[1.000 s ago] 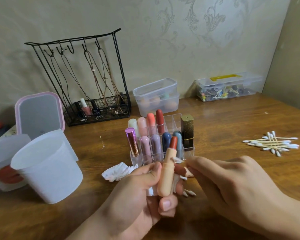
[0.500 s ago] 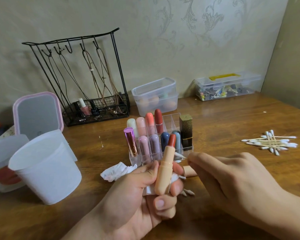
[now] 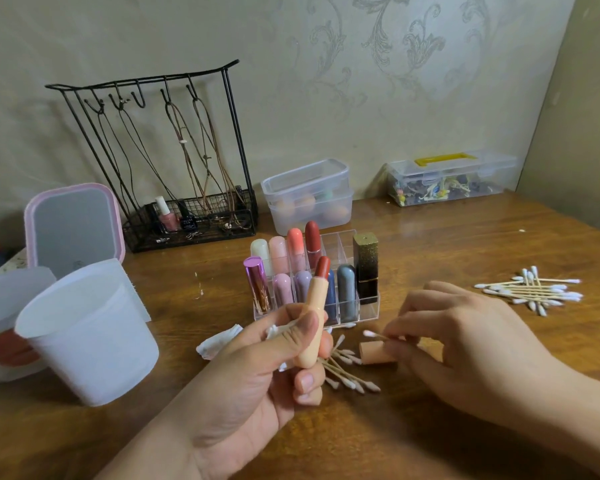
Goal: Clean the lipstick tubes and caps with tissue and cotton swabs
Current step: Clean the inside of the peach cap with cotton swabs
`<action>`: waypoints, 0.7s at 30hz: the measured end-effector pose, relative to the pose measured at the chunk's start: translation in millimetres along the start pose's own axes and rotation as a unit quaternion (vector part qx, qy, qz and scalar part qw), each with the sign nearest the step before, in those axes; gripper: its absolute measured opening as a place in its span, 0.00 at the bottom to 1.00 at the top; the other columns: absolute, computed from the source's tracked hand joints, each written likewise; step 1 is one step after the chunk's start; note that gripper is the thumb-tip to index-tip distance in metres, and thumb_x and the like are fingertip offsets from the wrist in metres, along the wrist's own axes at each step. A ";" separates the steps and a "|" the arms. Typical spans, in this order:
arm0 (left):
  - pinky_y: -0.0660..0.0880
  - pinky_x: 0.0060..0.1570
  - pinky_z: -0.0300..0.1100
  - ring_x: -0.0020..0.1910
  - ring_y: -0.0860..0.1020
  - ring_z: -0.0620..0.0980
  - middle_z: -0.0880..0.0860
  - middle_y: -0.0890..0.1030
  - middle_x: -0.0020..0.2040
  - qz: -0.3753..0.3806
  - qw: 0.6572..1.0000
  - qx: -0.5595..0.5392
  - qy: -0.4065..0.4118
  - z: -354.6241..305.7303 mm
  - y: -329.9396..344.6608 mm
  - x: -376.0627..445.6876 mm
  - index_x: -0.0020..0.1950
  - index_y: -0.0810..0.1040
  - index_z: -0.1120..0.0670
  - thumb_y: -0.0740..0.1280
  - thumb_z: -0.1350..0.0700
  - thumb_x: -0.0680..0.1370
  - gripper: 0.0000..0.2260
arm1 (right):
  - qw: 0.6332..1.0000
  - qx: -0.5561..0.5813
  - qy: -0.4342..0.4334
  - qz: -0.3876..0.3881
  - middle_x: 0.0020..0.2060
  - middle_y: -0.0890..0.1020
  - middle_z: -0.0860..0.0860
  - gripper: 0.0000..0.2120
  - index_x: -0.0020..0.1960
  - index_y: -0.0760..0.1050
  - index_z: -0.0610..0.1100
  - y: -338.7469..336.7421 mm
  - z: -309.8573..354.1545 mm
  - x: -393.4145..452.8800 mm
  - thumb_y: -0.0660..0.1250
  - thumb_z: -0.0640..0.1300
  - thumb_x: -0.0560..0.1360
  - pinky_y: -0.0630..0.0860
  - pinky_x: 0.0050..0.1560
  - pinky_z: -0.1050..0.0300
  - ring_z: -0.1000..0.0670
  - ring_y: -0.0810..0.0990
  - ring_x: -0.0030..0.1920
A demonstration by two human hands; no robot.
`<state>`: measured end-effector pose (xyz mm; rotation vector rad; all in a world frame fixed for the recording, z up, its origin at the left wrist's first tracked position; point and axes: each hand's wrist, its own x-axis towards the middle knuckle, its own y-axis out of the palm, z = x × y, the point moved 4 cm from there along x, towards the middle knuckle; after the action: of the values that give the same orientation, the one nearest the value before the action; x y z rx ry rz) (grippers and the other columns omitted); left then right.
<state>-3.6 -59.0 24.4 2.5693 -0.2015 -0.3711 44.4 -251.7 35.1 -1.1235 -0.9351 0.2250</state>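
My left hand [image 3: 257, 372] grips an uncapped peach lipstick tube [image 3: 312, 320] upright, its red stick exposed at the top, with a bit of white tissue tucked under the fingers. My right hand [image 3: 465, 344] pinches a cotton swab [image 3: 376, 336] with its white tip pointing left. The tube's peach cap [image 3: 374, 353] lies on the table just under my right fingertips. A heap of used cotton swabs [image 3: 343, 372] lies between my hands. Behind them a clear organizer [image 3: 369, 308] holds several capped lipsticks.
A crumpled tissue [image 3: 217, 342] lies left of my left hand. A pile of fresh cotton swabs [image 3: 534, 291] is at the right. A white cup [image 3: 87, 341], a pink-framed mirror [image 3: 73, 226], a wire jewellery rack [image 3: 174, 161] and two clear boxes [image 3: 309, 199] stand behind.
My right hand has drawn away from the lipstick to the right and down, toward the cap on the table. The swab heap and the cap are now uncovered. My left hand raised the tube slightly.
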 end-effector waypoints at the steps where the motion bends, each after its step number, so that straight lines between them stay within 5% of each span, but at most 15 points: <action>1: 0.63 0.29 0.40 0.28 0.67 0.49 0.59 0.74 0.39 -0.002 1.000 0.003 0.002 -1.1 0.3 -0.6 0.55 0.79 0.60 0.75 0.58 0.70 0.15 | 1.000 0.005 -0.009 0.004 0.37 0.79 0.62 0.14 0.45 0.82 0.57 -1.7 1.7 -0.3 0.59 0.59 0.75 0.77 0.28 0.55 0.56 0.76 0.37; 9: 0.66 0.27 0.41 0.29 0.70 0.51 0.61 0.76 0.39 -0.028 0.999 0.034 0.019 0.3 0.8 0.6 0.58 0.77 0.63 0.71 0.57 0.68 0.20 | 0.995 -0.046 -0.053 0.077 0.31 0.80 0.58 0.16 0.41 0.78 0.54 23.4 14.8 -7.0 0.59 0.63 0.74 0.75 0.26 0.57 0.54 0.78 0.30; 21: 0.66 0.31 0.42 0.32 0.72 0.52 0.60 0.78 0.40 -0.033 0.999 0.034 0.008 2.3 -1.8 2.3 0.60 0.76 0.59 0.71 0.61 0.68 0.21 | 0.998 -0.047 -0.036 0.034 0.26 0.77 0.60 0.18 0.38 0.78 0.57 18.2 12.1 -2.7 0.58 0.67 0.73 0.68 0.21 0.64 0.57 0.74 0.24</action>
<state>-2.0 -59.1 21.1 2.6495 -0.1244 -0.3742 39.0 -236.8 19.7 -1.2431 -0.9795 0.2805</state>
